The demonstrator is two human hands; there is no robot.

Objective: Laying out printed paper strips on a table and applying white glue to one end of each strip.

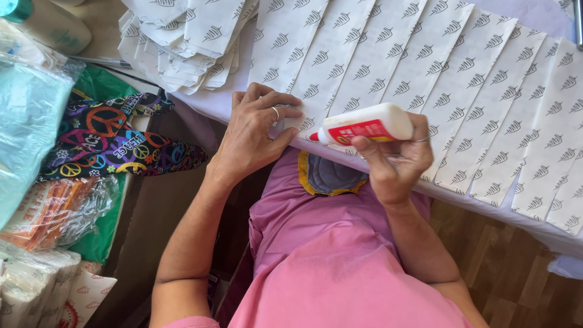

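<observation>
White cloth covers the table [516, 222], where long white paper strips [467, 97] printed with small grey leaf marks lie side by side in an overlapping row, with a looser heap of the same strips [188, 42] at the far left end. A person in a pink top [340, 267] leans over the near edge. The right hand [398, 161] grips a white glue bottle [364, 124] with a red label, held on its side, its red tip pointing left toward the end of one strip at the table's edge. The left hand [258, 130], a ring on one finger, presses flat with curled fingers on the end of that strip [297, 121], just beside the bottle's tip; whether the tip touches the paper cannot be told. Left of the table lies a dark cloth [115, 143] patterned with bright peace signs, resting on green plastic [106, 85]. Clear plastic bags [30, 115] sit at the far left, with packets of orange-and-white paper goods [51, 212] below them. Wooden flooring [516, 273] shows under the table at lower right.
</observation>
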